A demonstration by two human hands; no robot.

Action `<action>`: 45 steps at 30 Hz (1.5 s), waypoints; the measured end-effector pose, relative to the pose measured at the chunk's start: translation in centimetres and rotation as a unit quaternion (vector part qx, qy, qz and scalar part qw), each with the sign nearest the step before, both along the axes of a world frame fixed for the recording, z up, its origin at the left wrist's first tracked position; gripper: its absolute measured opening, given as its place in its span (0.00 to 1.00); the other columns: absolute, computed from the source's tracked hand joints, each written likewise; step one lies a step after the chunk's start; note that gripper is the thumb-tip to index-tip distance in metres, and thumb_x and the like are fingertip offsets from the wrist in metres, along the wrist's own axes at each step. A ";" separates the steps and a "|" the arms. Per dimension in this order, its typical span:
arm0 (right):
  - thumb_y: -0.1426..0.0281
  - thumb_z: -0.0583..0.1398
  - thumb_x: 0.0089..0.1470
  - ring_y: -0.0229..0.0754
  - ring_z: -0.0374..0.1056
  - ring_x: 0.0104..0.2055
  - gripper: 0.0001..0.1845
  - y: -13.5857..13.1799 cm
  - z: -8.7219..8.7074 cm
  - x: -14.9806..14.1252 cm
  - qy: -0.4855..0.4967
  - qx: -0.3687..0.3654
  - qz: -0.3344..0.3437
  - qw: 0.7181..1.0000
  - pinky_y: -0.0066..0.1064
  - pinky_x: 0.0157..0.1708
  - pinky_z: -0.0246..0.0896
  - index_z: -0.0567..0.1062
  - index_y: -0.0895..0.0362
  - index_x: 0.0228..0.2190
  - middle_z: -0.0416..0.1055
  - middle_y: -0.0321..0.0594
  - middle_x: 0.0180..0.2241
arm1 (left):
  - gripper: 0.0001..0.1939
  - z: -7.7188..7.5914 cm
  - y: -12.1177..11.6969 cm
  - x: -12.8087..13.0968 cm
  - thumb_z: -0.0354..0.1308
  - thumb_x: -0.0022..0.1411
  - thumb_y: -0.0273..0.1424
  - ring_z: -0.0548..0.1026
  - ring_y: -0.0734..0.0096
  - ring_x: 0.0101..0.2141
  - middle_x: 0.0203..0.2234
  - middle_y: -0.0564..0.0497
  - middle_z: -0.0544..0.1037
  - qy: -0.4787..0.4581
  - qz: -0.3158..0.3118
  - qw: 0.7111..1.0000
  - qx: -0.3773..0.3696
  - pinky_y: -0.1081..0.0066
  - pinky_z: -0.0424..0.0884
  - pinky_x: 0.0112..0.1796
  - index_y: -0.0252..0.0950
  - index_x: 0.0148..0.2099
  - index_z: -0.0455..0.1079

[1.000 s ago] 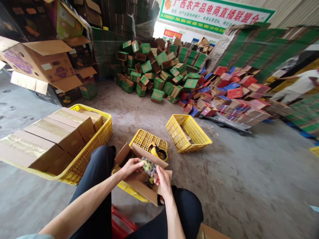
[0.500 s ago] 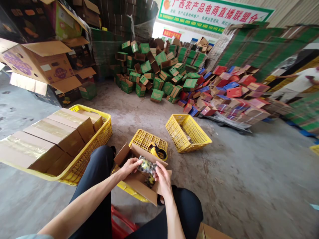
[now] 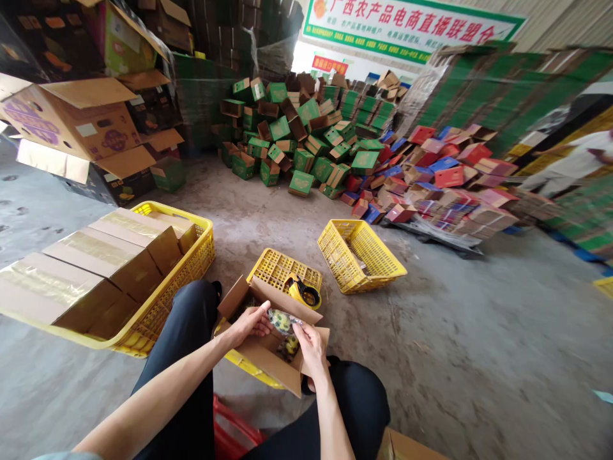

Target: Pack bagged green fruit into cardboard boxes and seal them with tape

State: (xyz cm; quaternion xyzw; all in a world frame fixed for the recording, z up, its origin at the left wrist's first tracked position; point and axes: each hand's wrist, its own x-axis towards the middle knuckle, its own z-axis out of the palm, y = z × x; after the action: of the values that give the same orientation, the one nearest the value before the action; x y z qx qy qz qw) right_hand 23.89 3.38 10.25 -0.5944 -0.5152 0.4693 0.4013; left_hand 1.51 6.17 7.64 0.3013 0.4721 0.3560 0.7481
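Over an open cardboard box (image 3: 269, 365) between my knees, I hold a small clear plastic packet (image 3: 282, 321) with yellow-green and dark pieces in it; their kind is too small to tell. My left hand (image 3: 253, 322) is closed at the packet's left end, thumb on top. At its right end, my right hand (image 3: 310, 343) pinches the packet between thumb and fingers. A similar packet (image 3: 290, 346) lies inside the box, below my hands. Just beyond the box, a yellow and black tape dispenser (image 3: 302, 294) rests on an upturned yellow crate (image 3: 274, 267).
To the left, a large yellow crate (image 3: 165, 303) holds several taped cardboard boxes (image 3: 98, 252). Another yellow crate (image 3: 352, 271) stands ahead on the concrete floor. Piles of green boxes (image 3: 301, 183) and red boxes (image 3: 449, 177) lie farther back. A person (image 3: 582, 156) is at the far right.
The packet has tilted and now shows narrower between my hands. My left fingers have shifted slightly on its left end. The box and crates have stayed in place.
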 end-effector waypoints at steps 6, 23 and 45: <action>0.36 0.66 0.47 0.57 0.77 0.45 0.36 -0.2 -0.2 0.1 -0.010 -0.011 -0.050 0.999 0.39 0.41 0.75 0.86 0.54 0.38 0.84 0.47 0.39 | 0.37 1.2 -0.2 -0.3 0.73 0.52 0.56 0.79 0.65 0.44 0.50 0.43 0.81 -0.042 -0.012 0.995 0.085 0.72 0.74 0.41 0.38 0.55 0.79; 0.33 0.63 0.48 0.57 0.76 0.48 0.39 -0.4 0.8 -0.6 -0.005 -0.066 -0.042 0.997 0.38 0.41 0.75 0.85 0.53 0.43 0.83 0.47 0.42 | 0.33 0.3 0.4 -0.2 0.72 0.48 0.61 0.63 0.78 0.22 0.19 0.56 0.69 -0.001 0.022 0.991 0.129 0.75 0.60 0.27 0.33 0.27 0.74; 0.43 0.65 0.55 0.48 0.81 0.33 0.36 -0.8 1.3 -1.2 0.066 -0.120 0.026 0.990 0.40 0.36 0.77 0.77 0.51 0.57 0.83 0.43 0.45 | 0.33 0.2 0.2 -0.2 0.71 0.53 0.59 0.82 0.67 0.35 0.40 0.43 0.81 -0.041 0.004 0.999 0.022 0.72 0.76 0.35 0.33 0.41 0.75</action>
State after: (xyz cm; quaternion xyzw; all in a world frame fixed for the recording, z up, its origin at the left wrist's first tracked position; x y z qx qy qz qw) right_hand 22.65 2.59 11.56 -0.5923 -0.4434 0.5761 0.3476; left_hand 1.31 6.41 7.82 0.3012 0.4344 0.3814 0.7584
